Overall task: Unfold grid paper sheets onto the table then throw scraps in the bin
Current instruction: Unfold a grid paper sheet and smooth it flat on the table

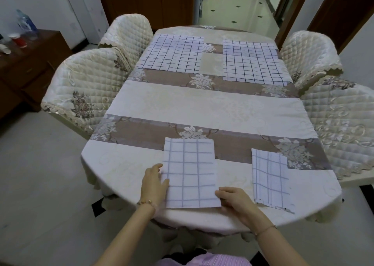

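A folded grid paper sheet (190, 172) lies flat near the table's front edge. My left hand (154, 181) touches its left edge, fingers resting on the paper. My right hand (235, 200) rests at its lower right corner, fingertips on the edge. A second folded grid sheet (270, 177) lies to the right, untouched. Two unfolded grid sheets lie spread at the far end, one on the left (173, 53) and one on the right (253, 62). No bin or scraps show.
The table (202, 104) wears a cream and brown floral cloth. Quilted chairs stand on the left (85, 87), far left (127, 35), far right (307, 53) and right (342, 120). A dark cabinet (28, 63) with a bottle and cups stands at left.
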The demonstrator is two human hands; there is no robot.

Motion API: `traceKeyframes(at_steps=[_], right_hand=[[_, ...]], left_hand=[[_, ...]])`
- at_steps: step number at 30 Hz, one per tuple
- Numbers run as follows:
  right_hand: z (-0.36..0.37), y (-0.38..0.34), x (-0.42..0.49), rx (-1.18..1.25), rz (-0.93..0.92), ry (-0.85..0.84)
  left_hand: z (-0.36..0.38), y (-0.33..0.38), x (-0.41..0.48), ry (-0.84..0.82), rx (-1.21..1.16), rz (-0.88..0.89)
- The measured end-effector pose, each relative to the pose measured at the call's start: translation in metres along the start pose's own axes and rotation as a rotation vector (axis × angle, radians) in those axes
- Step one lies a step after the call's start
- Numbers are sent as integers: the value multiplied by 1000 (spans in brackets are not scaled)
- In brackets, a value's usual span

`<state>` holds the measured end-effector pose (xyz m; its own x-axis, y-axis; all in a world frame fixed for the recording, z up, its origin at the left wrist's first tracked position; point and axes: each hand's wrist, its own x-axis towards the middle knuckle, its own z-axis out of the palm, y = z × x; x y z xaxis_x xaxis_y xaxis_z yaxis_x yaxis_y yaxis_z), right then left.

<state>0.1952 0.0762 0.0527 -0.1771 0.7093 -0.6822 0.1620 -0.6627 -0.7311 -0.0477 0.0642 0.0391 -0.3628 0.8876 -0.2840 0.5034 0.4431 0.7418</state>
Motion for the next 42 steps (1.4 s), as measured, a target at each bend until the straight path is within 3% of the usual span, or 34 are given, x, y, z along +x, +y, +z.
traceKeyframes(at_steps=[2,6,10,21,25,32,42], right_hand=[[6,4,-1,9,1,-24],[14,10,-1,20,-35,-5],[19,10,-3,44,-72,-12],[26,7,-4,158,-5,-38],[24,10,-6,23,-86,7],[10,10,-5,-38,-163,171],[0,28,4,64,-132,283]], left_hand=[[6,4,-15,-3,151,250],[25,8,-45,-330,212,497],[41,3,-54,-252,201,590],[37,12,-50,-187,-127,210],[28,15,-42,-92,-366,79],[-18,-15,-10,150,-1139,-297],[-41,-59,-1,308,-1438,-482]])
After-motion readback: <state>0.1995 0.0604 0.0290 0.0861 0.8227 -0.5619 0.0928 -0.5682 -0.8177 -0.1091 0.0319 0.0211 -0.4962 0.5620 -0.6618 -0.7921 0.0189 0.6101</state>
